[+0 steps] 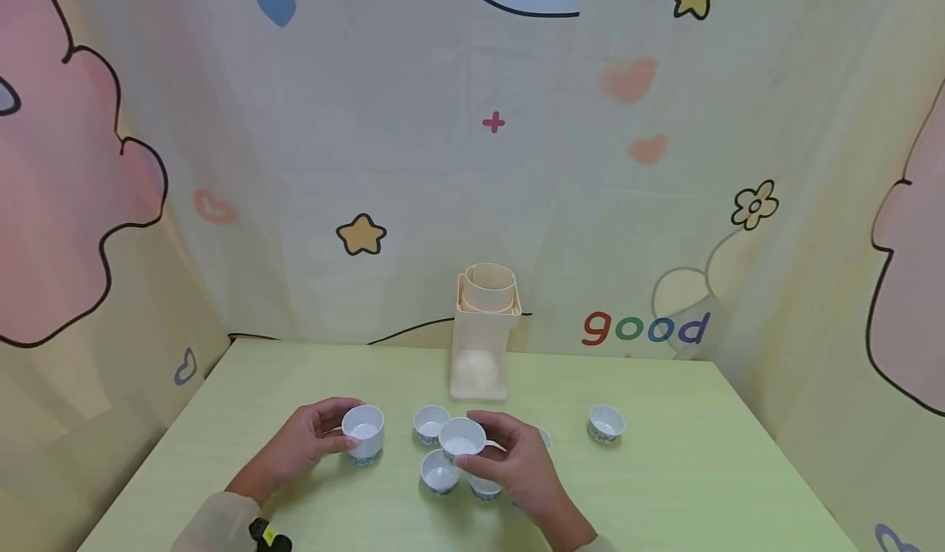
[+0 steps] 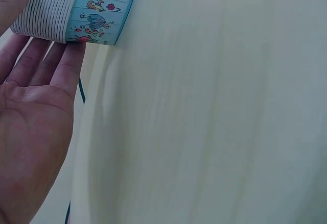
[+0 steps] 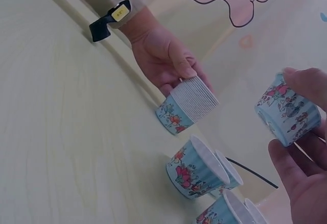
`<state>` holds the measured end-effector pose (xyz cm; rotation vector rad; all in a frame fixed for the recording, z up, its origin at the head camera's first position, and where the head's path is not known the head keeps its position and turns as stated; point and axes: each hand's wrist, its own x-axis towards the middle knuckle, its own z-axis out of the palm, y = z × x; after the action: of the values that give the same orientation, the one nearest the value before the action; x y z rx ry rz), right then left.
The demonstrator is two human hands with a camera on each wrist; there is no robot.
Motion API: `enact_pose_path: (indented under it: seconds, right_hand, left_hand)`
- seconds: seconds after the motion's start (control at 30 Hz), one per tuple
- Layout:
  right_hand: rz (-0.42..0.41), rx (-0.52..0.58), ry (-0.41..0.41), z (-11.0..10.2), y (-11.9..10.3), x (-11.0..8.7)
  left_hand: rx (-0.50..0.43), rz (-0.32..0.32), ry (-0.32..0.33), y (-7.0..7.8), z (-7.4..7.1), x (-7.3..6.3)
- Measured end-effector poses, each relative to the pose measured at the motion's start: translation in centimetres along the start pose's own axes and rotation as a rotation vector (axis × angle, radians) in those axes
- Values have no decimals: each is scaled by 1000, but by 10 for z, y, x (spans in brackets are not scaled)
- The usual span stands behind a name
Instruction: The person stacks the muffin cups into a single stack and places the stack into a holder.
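My left hand (image 1: pixel 306 439) grips a stack of nested paper cups (image 1: pixel 363 437), white-rimmed with blue flowered sides, thumb on one side and fingers on the other. The many stacked rims show in the left wrist view, on the stack (image 2: pixel 61 12). Whether its base touches the table I cannot tell. A single paper cup (image 1: pixel 462 435) is pinched by its rim and side in my right hand (image 1: pixel 520 463), raised over the other cups. Below and beside it stand a paper cup (image 1: pixel 431 424), another cup (image 1: pixel 439 473) and a partly hidden cup (image 1: pixel 485 489).
One paper cup (image 1: pixel 606 424) stands apart on the right. Behind the right hand, a cup rim (image 1: pixel 545 436) peeks out. At the back of the pale green table (image 1: pixel 325 371) is a cream stand (image 1: pixel 480 355) with a round holder on top, before a printed curtain (image 1: pixel 413 125).
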<state>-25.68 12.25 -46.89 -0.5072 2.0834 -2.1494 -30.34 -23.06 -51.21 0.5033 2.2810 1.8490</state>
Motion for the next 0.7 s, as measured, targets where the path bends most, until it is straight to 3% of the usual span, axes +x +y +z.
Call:
enact_pose_path:
  seconds: [0.23, 0.7]
  right_hand:
    - [-38, -10, -19, 13, 6, 9]
    - [-9, -16, -46, 37, 6, 26]
  left_hand:
    - [4, -3, 4, 1, 1, 0]
    - [3, -1, -2, 0, 0, 1]
